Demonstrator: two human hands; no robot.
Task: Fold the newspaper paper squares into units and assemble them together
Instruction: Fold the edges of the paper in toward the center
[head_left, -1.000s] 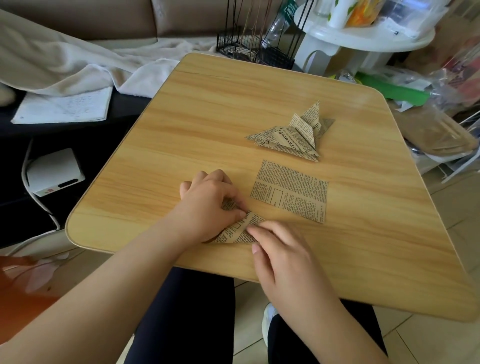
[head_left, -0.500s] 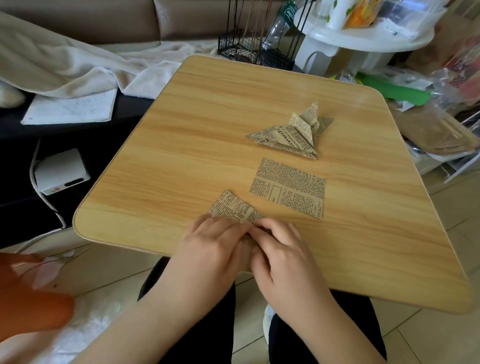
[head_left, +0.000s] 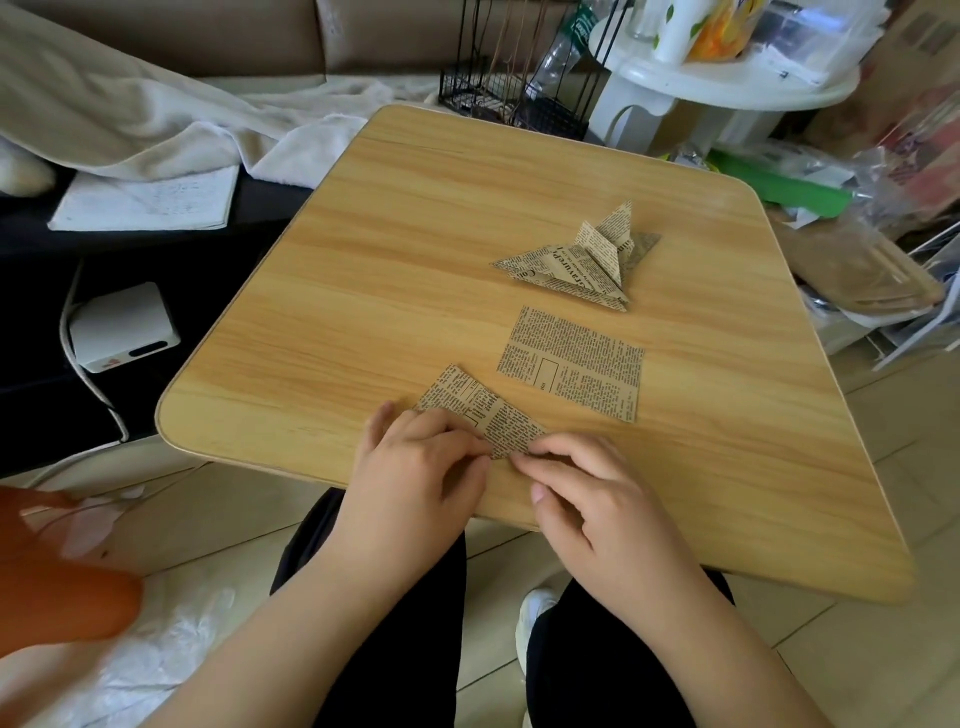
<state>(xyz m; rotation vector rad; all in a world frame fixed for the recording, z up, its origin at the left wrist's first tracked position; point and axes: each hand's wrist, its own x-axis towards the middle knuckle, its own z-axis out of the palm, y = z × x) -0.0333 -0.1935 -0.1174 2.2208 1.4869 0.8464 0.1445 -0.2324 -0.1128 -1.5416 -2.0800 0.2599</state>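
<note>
On desk (head_left: 415, 270): folded units (head_left: 576, 260) far right, flat paper square (head_left: 571, 361) just before them, half-folded piece (head_left: 480, 410) nearer, under left hand (head_left: 415, 467) and right hand (head_left: 587, 488) at near edge.

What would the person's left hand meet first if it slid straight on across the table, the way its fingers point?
Probably the paper piece being folded, which the left hand already touches; past that lies the flat newspaper square.

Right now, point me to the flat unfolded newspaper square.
In the head view, the unfolded square lies flat on the wooden table, right of centre, between the folded units behind it and the right hand.
</note>
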